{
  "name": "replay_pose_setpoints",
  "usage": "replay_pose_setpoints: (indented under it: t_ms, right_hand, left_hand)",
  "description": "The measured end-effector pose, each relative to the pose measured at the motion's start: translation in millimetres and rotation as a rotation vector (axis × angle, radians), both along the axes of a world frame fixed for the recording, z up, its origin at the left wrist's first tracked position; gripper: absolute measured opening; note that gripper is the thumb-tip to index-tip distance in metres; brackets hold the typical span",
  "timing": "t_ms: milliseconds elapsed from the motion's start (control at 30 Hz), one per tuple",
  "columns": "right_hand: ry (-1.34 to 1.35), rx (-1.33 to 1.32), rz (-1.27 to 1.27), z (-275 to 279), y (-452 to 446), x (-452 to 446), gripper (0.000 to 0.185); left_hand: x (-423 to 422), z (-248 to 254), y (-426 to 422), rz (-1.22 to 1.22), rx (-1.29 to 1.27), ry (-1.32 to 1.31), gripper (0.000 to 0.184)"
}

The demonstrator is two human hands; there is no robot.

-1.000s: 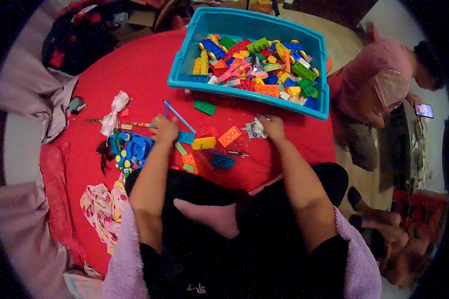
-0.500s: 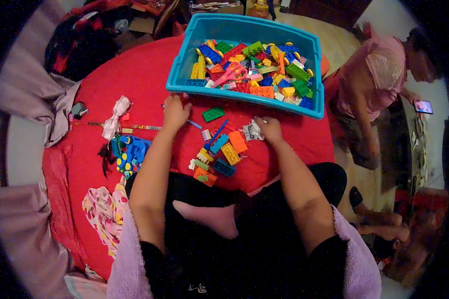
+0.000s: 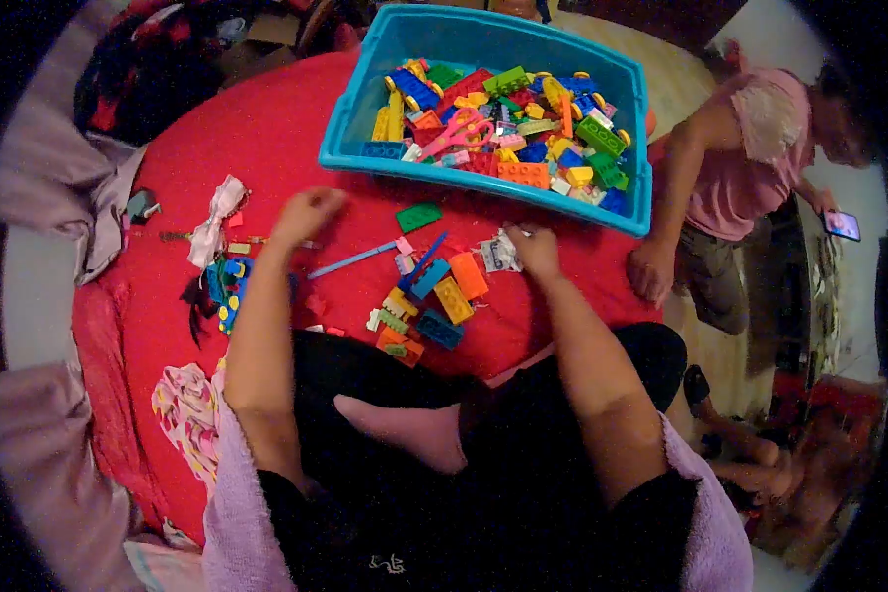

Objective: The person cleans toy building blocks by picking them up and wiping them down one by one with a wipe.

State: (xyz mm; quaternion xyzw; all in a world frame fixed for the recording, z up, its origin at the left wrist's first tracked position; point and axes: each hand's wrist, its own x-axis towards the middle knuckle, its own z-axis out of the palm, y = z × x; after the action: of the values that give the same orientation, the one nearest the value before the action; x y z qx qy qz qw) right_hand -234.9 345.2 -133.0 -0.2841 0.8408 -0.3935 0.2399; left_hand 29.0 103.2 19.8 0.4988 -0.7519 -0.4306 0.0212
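Note:
My right hand (image 3: 535, 251) is closed on the edge of a crumpled white wrapper (image 3: 500, 254) with grey print, to the right of a small pile of bricks. My left hand (image 3: 309, 215) hovers over the red cloth below the bin's left corner. It is blurred, its fingers look curled, and whether anything is in them does not show. Between the hands lie a thin light-blue stick (image 3: 353, 260), a green brick (image 3: 419, 217), a dark-blue stick (image 3: 426, 259), an orange brick (image 3: 469, 275), a yellow brick (image 3: 453, 299) and a blue brick (image 3: 440, 330).
A blue plastic bin (image 3: 483, 189) full of mixed bricks, with pink scissors (image 3: 461, 133) on top, stands ahead on the red cloth (image 3: 207, 128). A white bow (image 3: 217, 222) and a blue toy (image 3: 235, 286) lie left. A person (image 3: 760, 148) with a phone (image 3: 843, 225) leans in at the right.
My left hand has moved left and the light-blue stick now lies at a different slant. My right hand stays on the wrapper. The other person's hand has come down onto the cloth's right edge.

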Motion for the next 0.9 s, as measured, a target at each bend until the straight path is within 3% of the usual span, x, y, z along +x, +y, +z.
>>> replay_pose_setpoints:
  t_ms: [67, 133, 267, 333, 400, 467, 500, 600, 633, 667, 700, 767, 833, 867, 900]
  right_hand:
    - [-0.002, 0.023, 0.015, 2.3, -1.8, 2.5, 0.04]
    - [0.026, -0.021, -0.008, 18.0, 0.1, 6.7, 0.038]
    - [0.028, -0.06, -0.011, 34.0, 1.9, 10.1, 0.037]
    - [-0.178, 0.006, -0.025, 49.8, 2.6, 14.6, 0.038]
    - [-0.063, 0.021, -0.01, 50.5, 3.0, 14.4, 0.039]
    - [0.008, -0.032, -0.045, 39.3, 2.1, 14.9, 0.041]
    - [0.009, -0.032, -0.045, 36.5, 1.9, 14.1, 0.041]
    - [-0.06, -0.018, -0.037, 30.2, 2.3, 11.3, 0.042]
    - [0.011, 0.005, -0.014, 28.8, 1.5, 10.2, 0.043]
    - [0.081, 0.024, 0.004, 27.2, 1.2, 9.7, 0.044]
    - [0.078, 0.017, 0.006, 26.9, 1.3, 9.6, 0.044]
    - [-0.031, 0.004, -0.029, 28.0, 2.3, 10.0, 0.046]
    - [-0.023, -0.028, -0.048, 40.8, 3.9, 15.2, 0.046]
    - [-0.015, -0.051, -0.064, 47.3, 3.1, 17.7, 0.047]
    - [-0.013, -0.063, -0.055, 41.0, 2.7, 15.9, 0.047]
  left_hand:
    - [50.4, -50.7, -75.2, 0.058, -0.59, -0.184, 0.047]
    - [74.9, -59.4, -80.5, 0.418, -0.585, -0.608, 0.061]
    - [98.7, -83.5, -110.9, 0.328, -0.369, -0.669, 0.074]
    - [101.4, -98.7, -114.8, 0.426, -0.458, -0.704, 0.072]
    - [102.6, -119.5, -115.3, 0.424, -0.544, -0.675, 0.063]
    - [106.1, -124.9, -109.1, 0.382, -0.539, -0.484, 0.052]
    - [97.3, -101.8, -90.5, 0.282, -0.635, -0.538, 0.037]
    - [98.1, -66.8, -83.8, 0.158, -0.591, -0.575, 0.025]
    - [106.1, -72.2, -83.5, 0.153, -0.767, -0.406, 0.018]
    - [111.8, -81.6, -85.1, 0.159, -0.772, -0.411, 0.018]
    - [117.3, -95.3, -89.1, 0.193, -0.633, -0.25, 0.018]
    - [100.5, -62.3, -53.8, 0.072, -0.838, -0.234, 0.017]
    - [82.8, -40.2, -16.1, -0.11, -0.708, -0.377, 0.016]
    - [68.1, -53.9, -15.9, -0.094, -0.552, -0.577, 0.018]
    - [72.2, -105.0, -21.8, -0.13, -0.646, -0.753, 0.024]
